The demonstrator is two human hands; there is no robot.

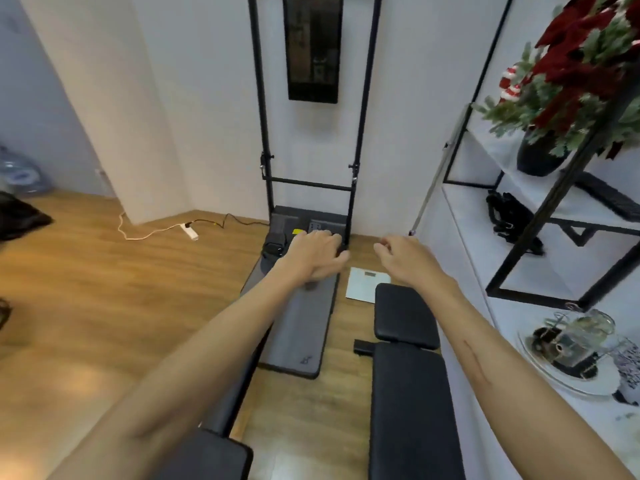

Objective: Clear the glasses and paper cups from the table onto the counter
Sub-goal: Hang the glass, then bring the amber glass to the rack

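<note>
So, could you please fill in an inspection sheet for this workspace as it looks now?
Surface: white counter at right; no table in view.
Job's things: glassware on a tray on the counter; blurred, no paper cups made out.
Clutter: bench, mat and scale on the wood floor.
Hands: left hand and right hand both stretched forward, holding nothing.
Cables: power strip with cords by the wall.
Surroundings: black frame, shelf with flower vase, water bottle far left.
</note>
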